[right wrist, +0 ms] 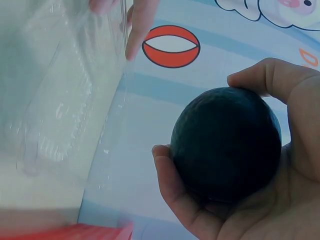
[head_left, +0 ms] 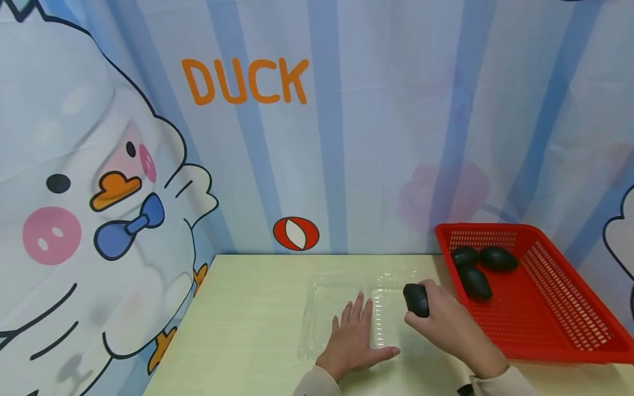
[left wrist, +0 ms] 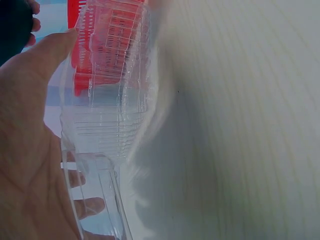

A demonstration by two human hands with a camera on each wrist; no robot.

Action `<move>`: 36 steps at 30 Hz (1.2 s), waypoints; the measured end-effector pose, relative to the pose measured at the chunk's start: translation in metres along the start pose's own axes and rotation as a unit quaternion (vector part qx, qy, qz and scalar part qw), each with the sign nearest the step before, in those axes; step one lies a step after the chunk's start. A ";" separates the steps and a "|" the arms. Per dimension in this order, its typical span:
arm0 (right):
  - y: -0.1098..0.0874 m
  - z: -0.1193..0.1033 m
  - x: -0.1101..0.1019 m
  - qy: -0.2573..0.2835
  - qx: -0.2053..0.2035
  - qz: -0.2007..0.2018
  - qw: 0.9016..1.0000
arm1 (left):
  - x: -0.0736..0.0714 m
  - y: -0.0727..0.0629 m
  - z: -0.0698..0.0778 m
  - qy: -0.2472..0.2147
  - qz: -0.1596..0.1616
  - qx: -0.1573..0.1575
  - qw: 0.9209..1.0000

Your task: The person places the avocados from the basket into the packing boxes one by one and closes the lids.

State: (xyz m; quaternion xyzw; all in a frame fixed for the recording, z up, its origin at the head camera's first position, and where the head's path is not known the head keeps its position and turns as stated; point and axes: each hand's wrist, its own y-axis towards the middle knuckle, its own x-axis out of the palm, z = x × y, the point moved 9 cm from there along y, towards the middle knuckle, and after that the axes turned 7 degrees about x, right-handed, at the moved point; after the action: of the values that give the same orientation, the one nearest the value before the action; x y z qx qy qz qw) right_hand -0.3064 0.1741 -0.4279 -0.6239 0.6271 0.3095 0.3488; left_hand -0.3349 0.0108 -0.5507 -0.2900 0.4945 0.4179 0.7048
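My right hand (head_left: 453,324) grips a dark avocado (head_left: 416,300), fingers and thumb curled round its sides. In the right wrist view the rounded end of that avocado (right wrist: 225,145) faces the camera. It is held above the right part of a clear plastic clamshell box (head_left: 378,316), which lies opened out on the table. My left hand (head_left: 350,341) is spread over the left part of the box, fingers straight and thumb out to the right. From the left wrist, the ribbed clear wall of the box (left wrist: 107,110) stands against the fingers, some showing through it.
A red perforated basket (head_left: 540,330) stands at the right of the pale wooden table (head_left: 238,330). Inside, toward its back left, lie three more avocados (head_left: 498,258). A blue striped curtain (head_left: 366,137) with duck drawings hangs behind and on the left.
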 end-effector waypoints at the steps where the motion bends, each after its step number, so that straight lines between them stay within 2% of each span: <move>1: 0.001 -0.002 0.001 -0.002 -0.003 0.003 1.000 | 0.000 0.000 0.000 0.000 0.001 0.000 1.000; 13: 0.009 -0.011 0.022 0.004 0.010 -0.007 1.000 | -0.001 0.000 0.001 0.002 -0.005 -0.014 1.000; 24: 0.018 -0.013 0.040 0.017 0.013 -0.019 1.000 | -0.002 -0.001 0.001 -0.002 0.003 -0.003 1.000; 36: 0.025 -0.011 0.054 0.001 0.003 -0.002 1.000 | -0.003 -0.002 0.002 0.004 0.015 0.010 1.000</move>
State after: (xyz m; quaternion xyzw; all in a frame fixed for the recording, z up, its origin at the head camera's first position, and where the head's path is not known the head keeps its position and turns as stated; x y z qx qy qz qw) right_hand -0.3303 0.1353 -0.4675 -0.6246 0.6268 0.3063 0.3511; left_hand -0.3331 0.0105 -0.5473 -0.2769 0.5059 0.4225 0.6992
